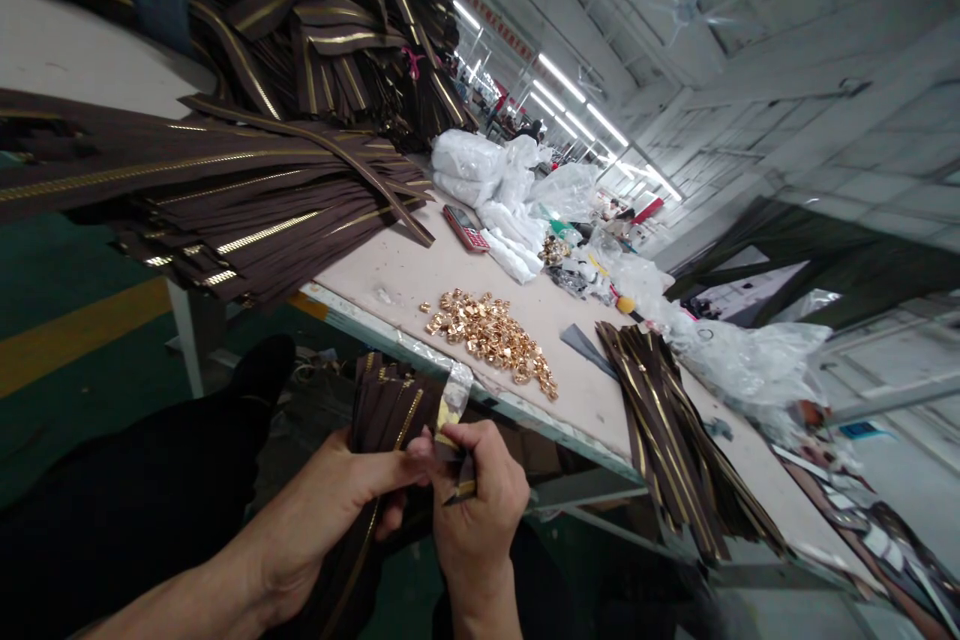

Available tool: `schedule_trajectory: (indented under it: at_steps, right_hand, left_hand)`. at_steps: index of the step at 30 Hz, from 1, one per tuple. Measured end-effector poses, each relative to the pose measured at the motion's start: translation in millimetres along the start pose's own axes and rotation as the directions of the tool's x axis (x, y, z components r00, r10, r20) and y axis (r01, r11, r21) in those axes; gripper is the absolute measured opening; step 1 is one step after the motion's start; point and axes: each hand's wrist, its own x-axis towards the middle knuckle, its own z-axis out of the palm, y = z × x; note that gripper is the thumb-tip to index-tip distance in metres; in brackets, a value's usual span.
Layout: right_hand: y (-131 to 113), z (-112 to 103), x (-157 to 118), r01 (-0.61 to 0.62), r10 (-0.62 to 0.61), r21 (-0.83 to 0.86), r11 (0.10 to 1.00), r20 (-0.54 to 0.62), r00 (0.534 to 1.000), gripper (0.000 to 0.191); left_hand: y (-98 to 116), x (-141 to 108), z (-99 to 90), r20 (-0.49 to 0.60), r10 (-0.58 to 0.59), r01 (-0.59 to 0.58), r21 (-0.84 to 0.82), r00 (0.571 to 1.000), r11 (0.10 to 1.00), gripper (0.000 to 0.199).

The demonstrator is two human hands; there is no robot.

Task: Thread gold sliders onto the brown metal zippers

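- Head view: the left hand grips a bundle of flat brown fabric zipper strips with gold teeth, tops fanned, beside the beige table.
- Closed fingers of the right hand pinch a dark strip end, close by the left fingertips.
- Small shiny gold metal pieces lie heaped beyond, on the tabletop.

Pile on table; bags behind
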Motion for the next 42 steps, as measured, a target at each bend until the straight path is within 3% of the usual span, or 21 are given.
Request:
schedule_trajectory:
  at_steps: [3,5,9,12,14,17,20,24,26,30,32,34,39,42]
  right_hand:
    - [1,3,0,-0.043,0.043,0.047,0.998,0.002,0.999,0.012]
    - [1,6,4,-0.163,0.161,0.143,0.976,0.026,0.987,0.011]
    - [-1,6,17,-0.504,0.482,0.333,0.797,0.154,0.863,0.022]
    - [-4,-1,20,-0.623,0.592,0.461,0.632,0.232,0.772,0.021]
    - [-8,-6,17,-0.659,0.602,0.518,0.545,0.305,0.738,0.023]
    - [-15,-11,12,-0.629,0.553,0.536,0.563,0.322,0.769,0.024]
    - [-19,-12,11,-0.562,0.513,0.534,0.631,0.255,0.819,0.010]
    - [-21,-14,10,-0.505,0.470,0.537,0.675,0.214,0.856,0.013]
    - [-20,-15,7,-0.588,0.556,0.594,0.549,0.265,0.788,0.017]
    - [-16,-15,-2,-0.760,0.728,0.630,0.157,0.446,0.521,0.029]
    - [-14,-15,-4,-0.784,0.744,0.615,0.083,0.485,0.459,0.035]
    - [-13,-15,-4,-0.784,0.732,0.610,0.113,0.482,0.481,0.029]
    - [-16,-18,-2,-0.729,0.650,0.596,0.335,0.414,0.637,0.019]
    - [-19,-19,-3,-0.654,0.579,0.540,0.530,0.332,0.744,0.021]
  left_hand:
    - [-3,1,0.1,0.005,0.009,-0.009,-0.021,1.000,1.000,0.030]
    - [-6,2,-0.3,-0.002,0.005,-0.005,-0.036,1.000,0.999,0.026]
    - [-9,2,-2.6,0.007,-0.020,0.020,-0.001,1.000,1.000,0.034]
    - [-10,1,-5.3,0.028,-0.005,0.005,0.024,1.000,1.000,0.037]
    - [-11,0,-6.5,0.058,0.016,-0.018,0.033,0.998,0.999,0.032]
    - [-11,-2,-5.6,0.096,0.032,-0.041,0.094,0.995,0.995,0.026]
    - [-11,-4,-2.5,0.056,0.021,-0.027,0.114,0.998,0.993,0.024]
    - [-11,-5,-2.0,0.031,-0.004,0.002,0.083,1.000,0.997,0.031]
    - [-12,-3,-4.4,0.047,-0.019,0.016,0.056,0.999,0.998,0.036]
    - [-10,0,-8.1,-0.012,-0.079,0.078,-0.092,0.997,0.993,0.048]
    - [-6,0,-7.0,-0.077,-0.095,0.082,-0.152,0.992,0.985,0.051]
    - [-1,0,-5.1,-0.118,-0.051,0.035,-0.132,0.992,0.991,0.049]
    - [-3,-1,-5.1,-0.069,0.146,-0.138,0.108,0.987,0.985,0.039]
    - [-6,-1,-5.1,-0.044,0.154,-0.147,0.140,0.987,0.979,0.048]
